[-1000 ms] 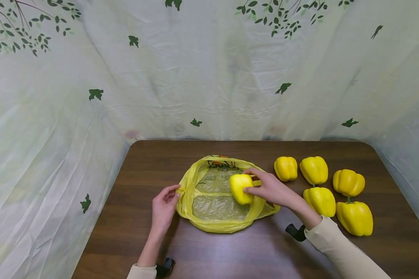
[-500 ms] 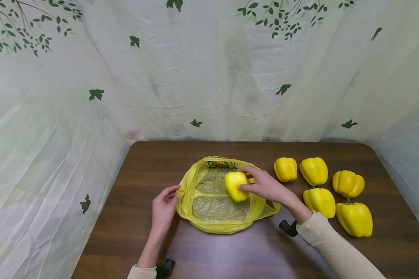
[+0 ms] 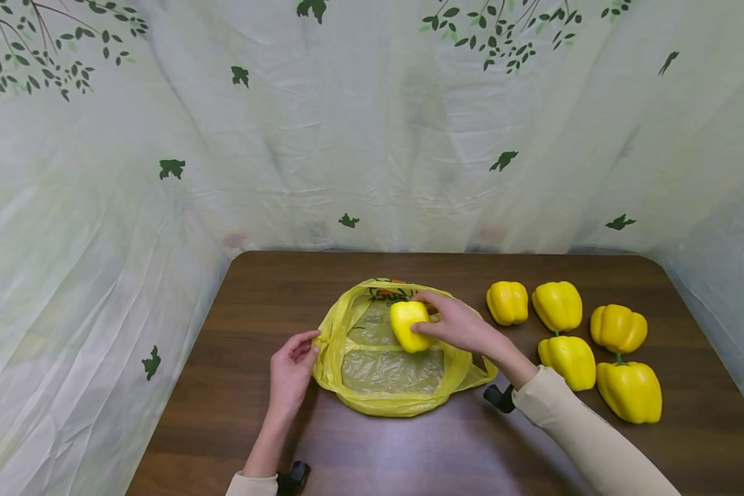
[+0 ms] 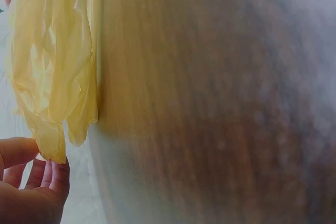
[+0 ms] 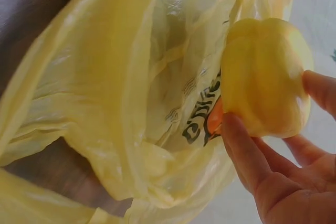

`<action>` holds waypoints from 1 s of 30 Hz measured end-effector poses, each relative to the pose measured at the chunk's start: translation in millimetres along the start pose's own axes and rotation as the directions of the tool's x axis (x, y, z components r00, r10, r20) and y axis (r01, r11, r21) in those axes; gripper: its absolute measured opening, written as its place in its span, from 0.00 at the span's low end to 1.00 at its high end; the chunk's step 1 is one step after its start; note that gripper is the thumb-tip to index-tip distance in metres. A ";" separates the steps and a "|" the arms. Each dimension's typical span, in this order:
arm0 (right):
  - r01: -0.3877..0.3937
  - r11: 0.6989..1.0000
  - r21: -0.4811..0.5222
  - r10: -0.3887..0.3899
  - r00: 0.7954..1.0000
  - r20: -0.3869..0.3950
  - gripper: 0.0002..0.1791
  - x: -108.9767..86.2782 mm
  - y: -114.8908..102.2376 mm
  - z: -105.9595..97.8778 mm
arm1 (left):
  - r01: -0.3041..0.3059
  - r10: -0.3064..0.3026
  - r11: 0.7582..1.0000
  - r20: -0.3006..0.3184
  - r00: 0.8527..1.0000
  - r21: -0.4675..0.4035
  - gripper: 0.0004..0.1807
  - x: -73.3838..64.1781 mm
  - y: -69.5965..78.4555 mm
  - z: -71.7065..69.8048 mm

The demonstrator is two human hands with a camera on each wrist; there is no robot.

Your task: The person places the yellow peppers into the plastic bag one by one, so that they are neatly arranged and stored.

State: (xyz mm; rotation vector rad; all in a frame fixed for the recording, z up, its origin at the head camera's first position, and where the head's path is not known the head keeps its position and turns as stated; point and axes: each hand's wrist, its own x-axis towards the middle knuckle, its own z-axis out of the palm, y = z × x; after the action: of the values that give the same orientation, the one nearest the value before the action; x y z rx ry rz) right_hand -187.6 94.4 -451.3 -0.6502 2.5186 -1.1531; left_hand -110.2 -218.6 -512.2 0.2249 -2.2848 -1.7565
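Note:
A thin yellow plastic bag lies on the table with its mouth spread wide. At its left edge my left hand pinches the rim between thumb and fingers; the left wrist view shows the gathered bag edge in that pinch. My right hand holds a yellow bell pepper over the bag's opening. In the right wrist view, thumb and fingertips grip the pepper at its sides, with dark and orange print on the bag wall behind it.
Several more yellow bell peppers sit on the right side of the brown wooden table. A pale cloth backdrop with leaf prints rises behind the table and along both sides.
My right hand has carried the pepper leftward and slightly toward the far side, over the middle of the bag's opening. The left hand has stayed at the rim.

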 end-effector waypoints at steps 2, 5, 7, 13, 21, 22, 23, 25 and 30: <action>0.011 1.000 0.011 -0.011 1.000 0.003 0.25 2.6 -0.6 1.1 | 0.002 -0.002 1.000 -0.003 1.000 0.013 0.14 0.3 -0.6 0.5; 0.024 1.000 0.017 -0.024 1.000 0.006 0.26 6.9 -0.5 3.3 | 0.000 0.001 1.000 -0.010 1.000 0.024 0.14 0.5 -1.5 1.2; 0.030 0.999 0.009 -0.031 1.000 0.005 0.27 9.9 -0.8 5.1 | -0.003 0.004 1.000 -0.013 1.000 0.025 0.14 0.5 -1.8 1.6; 0.052 0.998 -0.031 -0.052 0.999 -0.010 0.28 18.1 -6.2 10.8 | -0.013 0.013 1.000 -0.011 1.000 0.025 0.14 1.2 -2.4 2.0; 0.029 0.999 -0.033 -0.029 1.000 0.005 0.28 31.5 -7.5 21.3 | -0.008 0.009 1.000 -0.008 1.000 0.025 0.14 1.1 -2.8 2.5; 0.028 0.999 -0.032 -0.028 1.000 0.007 0.28 32.8 -7.3 22.6 | -0.008 0.008 1.000 -0.007 1.000 0.024 0.14 1.0 -2.7 2.5; 0.026 0.999 -0.033 -0.025 1.000 0.009 0.28 33.8 -7.7 23.5 | -0.007 0.007 1.000 -0.005 1.000 0.026 0.14 0.9 -2.6 2.6; 0.028 0.999 -0.036 -0.027 1.000 0.010 0.28 35.9 -8.3 25.1 | -0.008 0.008 1.000 -0.002 1.000 0.027 0.14 0.6 -2.2 2.6; 0.042 0.997 -0.063 -0.041 0.999 0.009 0.28 41.4 -9.4 28.8 | -0.022 0.022 0.999 0.000 1.000 0.034 0.14 0.8 -3.0 3.4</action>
State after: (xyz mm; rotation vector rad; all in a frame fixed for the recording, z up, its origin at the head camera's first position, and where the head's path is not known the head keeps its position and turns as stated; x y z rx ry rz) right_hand -207.7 49.4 -465.6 -0.7248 2.5562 -1.0860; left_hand -112.0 -216.4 -515.8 0.2059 -2.3098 -1.7074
